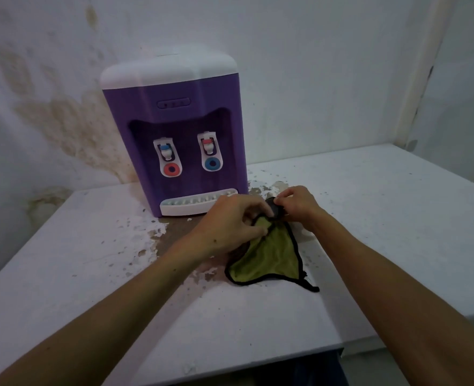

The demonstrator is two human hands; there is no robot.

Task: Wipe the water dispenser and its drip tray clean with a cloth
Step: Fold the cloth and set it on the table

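Observation:
A purple water dispenser [174, 118] with a white top stands on the table against the wall. Two white taps sit in its recess, and its white drip tray [185, 205] juts out at the bottom front. A green cloth [272, 254] with black edging hangs down onto the table just right of the tray. My left hand [230, 224] pinches the cloth's upper left edge. My right hand [297, 203] grips its upper corner, where a dark part of the cloth shows. Both hands hover close to the drip tray's right end.
The white table [91, 274] has flaking paint and brown bare patches in front of the dispenser. The stained wall [63, 121] is right behind the dispenser. The table's front edge runs near the bottom of the view, with a step down at the right.

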